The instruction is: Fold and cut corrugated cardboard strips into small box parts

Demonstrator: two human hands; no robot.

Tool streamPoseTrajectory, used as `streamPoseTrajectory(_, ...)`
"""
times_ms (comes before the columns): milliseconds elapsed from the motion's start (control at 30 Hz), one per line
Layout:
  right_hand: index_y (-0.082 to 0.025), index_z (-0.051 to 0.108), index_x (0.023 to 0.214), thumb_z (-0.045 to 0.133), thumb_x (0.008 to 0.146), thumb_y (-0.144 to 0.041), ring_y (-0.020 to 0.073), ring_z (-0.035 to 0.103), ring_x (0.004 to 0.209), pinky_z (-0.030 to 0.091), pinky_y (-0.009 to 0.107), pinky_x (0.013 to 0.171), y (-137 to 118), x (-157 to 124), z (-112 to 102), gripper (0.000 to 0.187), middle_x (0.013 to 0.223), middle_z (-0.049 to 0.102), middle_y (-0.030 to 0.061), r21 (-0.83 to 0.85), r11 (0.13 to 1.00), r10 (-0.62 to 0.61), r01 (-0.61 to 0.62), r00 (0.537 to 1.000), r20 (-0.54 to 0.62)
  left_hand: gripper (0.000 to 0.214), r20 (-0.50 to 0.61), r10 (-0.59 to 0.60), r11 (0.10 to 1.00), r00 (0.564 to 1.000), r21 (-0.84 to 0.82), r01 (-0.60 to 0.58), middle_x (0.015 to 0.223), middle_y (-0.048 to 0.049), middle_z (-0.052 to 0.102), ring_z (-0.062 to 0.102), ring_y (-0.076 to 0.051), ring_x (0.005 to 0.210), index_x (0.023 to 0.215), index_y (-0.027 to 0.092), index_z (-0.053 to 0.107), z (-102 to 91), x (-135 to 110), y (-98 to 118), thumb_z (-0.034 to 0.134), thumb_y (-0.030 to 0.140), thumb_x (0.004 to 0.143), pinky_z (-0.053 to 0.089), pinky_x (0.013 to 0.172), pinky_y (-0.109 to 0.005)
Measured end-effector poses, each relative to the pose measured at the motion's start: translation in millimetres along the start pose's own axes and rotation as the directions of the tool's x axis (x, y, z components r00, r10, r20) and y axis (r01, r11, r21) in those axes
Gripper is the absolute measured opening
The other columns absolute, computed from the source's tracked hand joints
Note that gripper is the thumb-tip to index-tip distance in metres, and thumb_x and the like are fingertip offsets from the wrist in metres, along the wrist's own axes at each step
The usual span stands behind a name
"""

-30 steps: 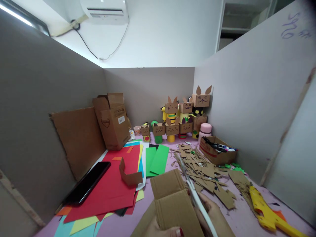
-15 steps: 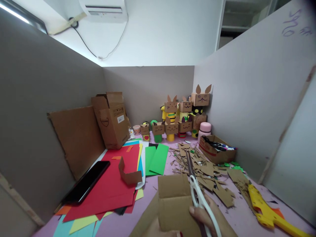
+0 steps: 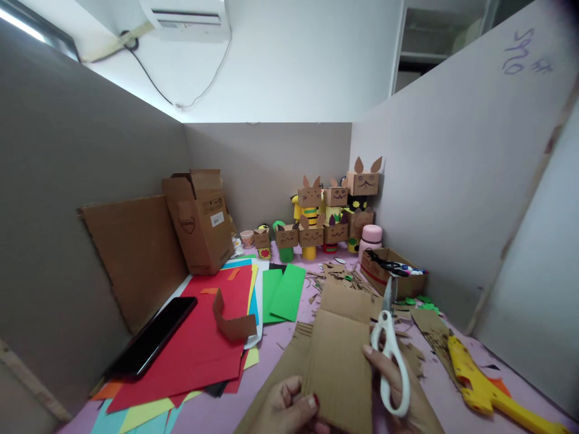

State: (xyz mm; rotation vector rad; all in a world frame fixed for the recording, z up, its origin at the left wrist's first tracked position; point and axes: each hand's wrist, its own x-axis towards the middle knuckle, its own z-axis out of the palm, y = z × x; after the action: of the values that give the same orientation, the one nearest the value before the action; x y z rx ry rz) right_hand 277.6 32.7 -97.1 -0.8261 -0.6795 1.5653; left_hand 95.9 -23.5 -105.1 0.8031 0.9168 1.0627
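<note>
My left hand [image 3: 294, 407] pinches the lower left edge of a folded cardboard piece [image 3: 341, 355], which has a crease across its upper part. My right hand [image 3: 409, 401] has white-handled scissors [image 3: 386, 321] hooked on its fingers, blades pointing up and away. Its thumb rests near the right edge of the cardboard piece. Under the held piece, a longer cardboard strip [image 3: 283, 367] slants toward the lower left. Cardboard scraps [image 3: 337, 271] lie beyond it, partly hidden by the held piece.
Red paper [image 3: 181, 361], a black phone [image 3: 154, 337] and green sheets [image 3: 289, 295] lie to the left. A yellow glue gun [image 3: 479, 380] is at right. Several cardboard animal figures [image 3: 312, 235] stand at the back, near a pink bottle [image 3: 371, 235] and a small box [image 3: 375, 274].
The cardboard piece has turned and shifted right and up. The scissors have moved right, away from its edge. More of my left hand now shows. The camera has turned slightly right.
</note>
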Motion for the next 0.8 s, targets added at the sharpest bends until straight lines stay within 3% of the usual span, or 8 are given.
streamPoseTrajectory(100, -0.027, 0.029, 0.133, 0.076, 0.062, -0.037, 0.0232, 0.063, 0.1, 0.046, 0.035, 0.091, 5.7, -5.0, 4.3, 0.085, 0.093, 0.072, 0.0008, 0.005, 0.999, 0.05, -0.051, 0.988, 0.144, 0.036, -0.113, 0.024, 0.999, 0.993, 0.045, -0.019, 0.078, -0.0014, 0.07, 0.062, -0.005, 0.056, 0.09, 0.017, 0.066, 5.8, -2.6, 7.3, 0.077, 0.038, 0.063, 0.038, 0.046, -0.011)
streamPoseTrajectory(200, -0.021, 0.038, 0.124, 0.077, 0.061, -0.037, 0.0241, 0.066, 0.087, 0.05, 0.035, 0.079, 10.1, -4.7, 3.5, 0.076, 0.092, 0.072, 0.0055, -0.089, 0.996, 0.01, 0.008, 0.979, 0.206, 0.038, -0.084, -0.016, 1.0, 0.996, 0.021, 0.018, 0.071, -0.0017, 0.068, 0.062, -0.006, 0.057, 0.092, 0.015, 0.065, 9.5, -4.2, 7.8, 0.074, 0.042, 0.066, 0.038, 0.048, -0.012)
streamPoseTrajectory(300, -0.021, 0.05, 0.11, 0.079, 0.055, -0.042, 0.0248, 0.063, 0.09, 0.048, 0.036, 0.081, 12.7, 2.8, -3.5, 0.066, 0.099, 0.069, 0.0073, -0.214, 0.973, -0.061, 0.086, 0.991, 0.119, 0.035, -0.129, -0.007, 0.996, 0.992, 0.082, 0.018, 0.06, 0.0004, 0.065, 0.057, -0.006, 0.05, 0.075, 0.015, 0.061, 8.2, -3.7, 3.8, 0.073, 0.046, 0.064, 0.034, 0.045, -0.014)
streamPoseTrajectory(400, -0.02, 0.055, 0.104, 0.081, 0.046, -0.047, 0.0288, 0.059, 0.098, 0.044, 0.04, 0.086, 13.9, 10.2, -8.8, 0.069, 0.107, 0.065, 0.0106, -0.284, 0.952, -0.1, 0.11, 0.994, 0.05, 0.042, -0.18, 0.032, 0.989, 0.983, 0.146, -0.005, 0.052, 0.003, 0.061, 0.053, -0.006, 0.044, 0.064, 0.017, 0.05, 4.0, -2.0, 2.3, 0.075, 0.05, 0.057, 0.031, 0.043, -0.016)
streamPoseTrajectory(533, -0.019, 0.054, 0.105, 0.08, 0.041, -0.053, 0.0311, 0.06, 0.097, 0.045, 0.042, 0.085, 9.0, 8.4, -4.9, 0.077, 0.109, 0.064, 0.0138, -0.308, 0.947, -0.08, 0.089, 0.996, 0.044, 0.046, -0.152, 0.026, 0.984, 0.988, 0.179, 0.002, 0.053, 0.001, 0.063, 0.052, -0.006, 0.041, 0.062, 0.017, 0.049, 2.7, -1.7, 5.6, 0.073, 0.056, 0.056, 0.032, 0.043, -0.018)
streamPoseTrajectory(600, -0.021, 0.051, 0.108, 0.079, 0.047, -0.052, 0.0291, 0.059, 0.102, 0.045, 0.039, 0.087, 3.7, 4.6, -1.0, 0.074, 0.111, 0.063, 0.0123, -0.304, 0.947, -0.085, 0.106, 0.993, 0.082, 0.045, -0.17, 0.089, 0.978, 0.981, 0.204, -0.053, 0.052, 0.0014, 0.062, 0.051, -0.006, 0.042, 0.061, 0.017, 0.05, 5.0, -2.7, 8.7, 0.073, 0.055, 0.056, 0.032, 0.043, -0.018)
streamPoseTrajectory(667, -0.022, 0.047, 0.114, 0.073, 0.057, -0.054, 0.0247, 0.061, 0.097, 0.046, 0.034, 0.085, 0.0, 2.1, 1.1, 0.071, 0.102, 0.066, 0.0088, -0.349, 0.926, -0.1, 0.146, 0.984, 0.146, 0.043, -0.23, 0.197, 0.968, 0.953, 0.203, -0.151, 0.05, 0.0025, 0.061, 0.052, -0.006, 0.042, 0.06, 0.016, 0.052, 7.4, -3.8, 13.0, 0.074, 0.052, 0.057, 0.033, 0.044, -0.017)
streamPoseTrajectory(800, -0.015, 0.04, 0.121, 0.06, 0.065, -0.065, 0.0152, 0.057, 0.057, 0.046, 0.029, 0.059, 8.9, 1.1, -2.5, 0.077, 0.065, 0.064, 0.001, -0.457, 0.885, 0.019, 0.091, 0.973, 0.23, 0.039, -0.412, 0.367, 0.93, 0.834, 0.154, -0.333, 0.054, 0.0024, 0.064, 0.056, -0.008, 0.049, 0.062, 0.015, 0.055, 5.4, -6.4, 25.3, 0.076, 0.048, 0.058, 0.04, 0.048, -0.017)
